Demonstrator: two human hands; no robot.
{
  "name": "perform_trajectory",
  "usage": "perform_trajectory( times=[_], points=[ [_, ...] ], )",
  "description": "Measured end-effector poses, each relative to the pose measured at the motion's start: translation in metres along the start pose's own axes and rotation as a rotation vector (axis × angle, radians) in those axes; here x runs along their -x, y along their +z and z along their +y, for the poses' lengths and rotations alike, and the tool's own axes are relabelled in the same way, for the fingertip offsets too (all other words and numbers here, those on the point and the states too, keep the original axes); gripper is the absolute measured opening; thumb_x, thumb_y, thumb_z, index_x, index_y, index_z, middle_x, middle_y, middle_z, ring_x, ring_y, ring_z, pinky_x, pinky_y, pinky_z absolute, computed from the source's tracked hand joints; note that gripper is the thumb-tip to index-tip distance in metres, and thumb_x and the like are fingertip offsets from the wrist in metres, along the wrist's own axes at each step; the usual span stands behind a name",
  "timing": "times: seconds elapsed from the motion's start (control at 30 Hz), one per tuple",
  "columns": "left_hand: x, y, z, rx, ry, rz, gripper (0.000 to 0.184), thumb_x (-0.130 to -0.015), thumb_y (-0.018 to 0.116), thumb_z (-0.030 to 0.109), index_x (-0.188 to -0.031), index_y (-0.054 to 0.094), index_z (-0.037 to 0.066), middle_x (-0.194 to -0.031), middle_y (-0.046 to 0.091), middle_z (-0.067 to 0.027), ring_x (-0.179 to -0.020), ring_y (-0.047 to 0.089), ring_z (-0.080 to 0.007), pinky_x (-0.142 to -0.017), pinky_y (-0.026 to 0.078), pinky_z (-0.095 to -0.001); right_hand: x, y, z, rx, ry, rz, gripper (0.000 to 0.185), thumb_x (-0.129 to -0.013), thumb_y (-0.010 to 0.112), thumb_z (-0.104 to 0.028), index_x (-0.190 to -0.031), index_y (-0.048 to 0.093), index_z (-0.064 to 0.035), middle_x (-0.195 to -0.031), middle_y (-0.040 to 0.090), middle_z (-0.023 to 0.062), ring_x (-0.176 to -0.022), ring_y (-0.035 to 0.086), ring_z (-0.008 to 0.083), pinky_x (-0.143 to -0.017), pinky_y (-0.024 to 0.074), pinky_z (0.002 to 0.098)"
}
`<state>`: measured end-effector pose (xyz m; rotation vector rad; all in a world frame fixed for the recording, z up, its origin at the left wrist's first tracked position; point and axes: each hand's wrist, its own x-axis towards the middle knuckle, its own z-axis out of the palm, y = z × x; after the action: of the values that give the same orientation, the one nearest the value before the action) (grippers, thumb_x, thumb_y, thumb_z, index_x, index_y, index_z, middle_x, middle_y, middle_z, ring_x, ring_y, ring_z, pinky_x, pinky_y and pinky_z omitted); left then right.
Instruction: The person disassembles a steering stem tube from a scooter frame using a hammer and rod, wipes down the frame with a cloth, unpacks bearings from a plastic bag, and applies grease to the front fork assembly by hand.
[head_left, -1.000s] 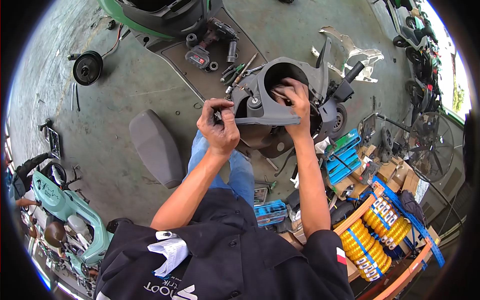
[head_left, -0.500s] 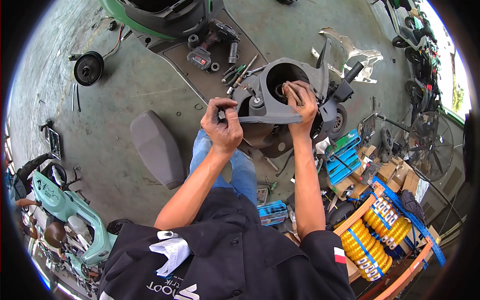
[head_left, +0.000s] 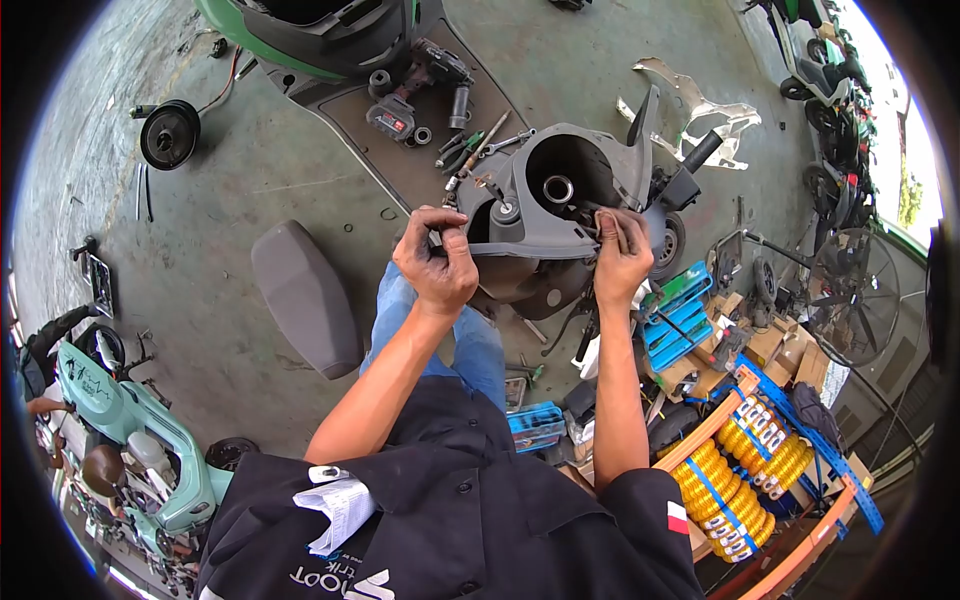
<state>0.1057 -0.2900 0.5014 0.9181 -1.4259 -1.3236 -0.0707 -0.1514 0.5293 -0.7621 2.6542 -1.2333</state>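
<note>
A grey plastic scooter panel [head_left: 545,238] with a large round opening is in front of me. Inside that opening shows a metal ring [head_left: 557,189], and a key [head_left: 507,208] stands in the lock to its left. My left hand [head_left: 437,262] is closed around the panel's left end, thumb and bent fingers pinching the edge. At the opposite end, my right hand [head_left: 622,256] pinches the edge beside the round opening. Its fingertips partly hide what they press on. A black handlebar grip [head_left: 703,147] juts out beyond my right hand.
A cordless impact wrench [head_left: 410,100], pliers [head_left: 462,152] and other tools lie on the scooter's footboard [head_left: 400,165]. A grey seat [head_left: 303,300] lies on the floor at left. Blue toolbox trays [head_left: 675,320] stand at right, near yellow coiled springs [head_left: 712,490].
My right hand has come out of the round opening and moved right and down to the panel's edge, uncovering the metal ring. The left hand keeps its hold.
</note>
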Motion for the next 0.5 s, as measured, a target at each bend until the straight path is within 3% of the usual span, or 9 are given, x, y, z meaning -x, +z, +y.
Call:
perform_trajectory(
  times=[0.07, 0.13, 0.2, 0.27, 0.37, 0.47, 0.5],
  points=[
    [0.001, -0.001, -0.002, -0.010, 0.002, -0.002, 0.008, -0.093, 0.051, 0.001, -0.090, 0.057, -0.003, -0.078, 0.058, -0.0086, -0.064, 0.054, -0.0111, -0.059, 0.044, -0.0232, -0.009, 0.009, -0.005, 0.058, 0.006, 0.121, 0.020, -0.093, 0.071, -0.013, -0.101, 0.074, 0.0043, -0.088, 0.072, 0.0078, -0.085, 0.066, 0.0162, -0.079, 0.0523, 0.0267],
    [0.001, 0.000, 0.000, -0.019, 0.007, -0.013, 0.008, -0.093, 0.050, 0.001, -0.090, 0.057, -0.003, -0.078, 0.058, -0.0086, -0.065, 0.054, -0.0111, -0.059, 0.044, -0.0233, -0.017, 0.032, -0.003, -0.189, 0.186, 0.121, 0.020, -0.093, 0.072, -0.013, -0.098, 0.073, 0.0063, -0.089, 0.071, 0.0118, -0.078, 0.067, 0.0176, -0.074, 0.0511, 0.0290],
    [-0.001, 0.000, 0.003, -0.036, -0.007, -0.010, 0.009, -0.092, 0.049, -0.001, -0.089, 0.057, -0.003, -0.077, 0.058, -0.0087, -0.065, 0.053, -0.0110, -0.058, 0.044, -0.0234, -0.021, 0.043, -0.019, -0.383, 0.252, -0.085, 0.018, -0.094, 0.068, -0.011, -0.101, 0.072, 0.0059, -0.089, 0.072, 0.0149, -0.079, 0.068, 0.0191, -0.075, 0.0515, 0.0286],
    [-0.001, 0.000, 0.004, -0.037, -0.008, -0.012, 0.008, -0.091, 0.049, -0.001, -0.089, 0.057, -0.003, -0.076, 0.058, -0.0084, -0.064, 0.053, -0.0108, -0.058, 0.044, -0.0234, -0.021, 0.038, -0.015, -0.040, -0.117, -0.118, 0.012, -0.090, 0.068, -0.003, -0.100, 0.072, 0.0041, -0.089, 0.071, 0.0140, -0.080, 0.069, 0.0230, -0.076, 0.0521, 0.0289],
    [-0.002, 0.000, 0.003, -0.049, -0.008, -0.013, 0.008, -0.091, 0.049, -0.002, -0.089, 0.057, -0.003, -0.076, 0.058, -0.0080, -0.064, 0.053, -0.0107, -0.058, 0.043, -0.0233, -0.009, 0.014, -0.036, 0.015, -0.141, -0.275, 0.012, -0.086, 0.068, 0.003, -0.098, 0.071, 0.0033, -0.090, 0.069, 0.0133, -0.081, 0.068, 0.0260, -0.077, 0.0527, 0.0302],
    [0.001, -0.002, 0.000, -0.056, 0.006, -0.018, 0.008, -0.091, 0.049, -0.002, -0.088, 0.057, -0.003, -0.076, 0.058, -0.0078, -0.063, 0.052, -0.0105, -0.058, 0.043, -0.0231, -0.003, -0.003, -0.028, 0.025, -0.088, -0.322, 0.009, -0.087, 0.069, 0.003, -0.096, 0.071, 0.0039, -0.090, 0.069, 0.0125, -0.082, 0.069, 0.0235, -0.076, 0.0532, 0.0316],
    [-0.001, -0.001, -0.001, -0.058, 0.022, -0.010, 0.008, -0.091, 0.049, -0.002, -0.088, 0.057, -0.003, -0.076, 0.058, -0.0076, -0.063, 0.052, -0.0105, -0.058, 0.043, -0.0230, -0.004, -0.003, -0.031, -0.076, 0.077, -0.207, 0.008, -0.090, 0.069, -0.001, -0.097, 0.071, 0.0030, -0.091, 0.070, 0.0121, -0.082, 0.069, 0.0206, -0.074, 0.0538, 0.0319]
  ],
)
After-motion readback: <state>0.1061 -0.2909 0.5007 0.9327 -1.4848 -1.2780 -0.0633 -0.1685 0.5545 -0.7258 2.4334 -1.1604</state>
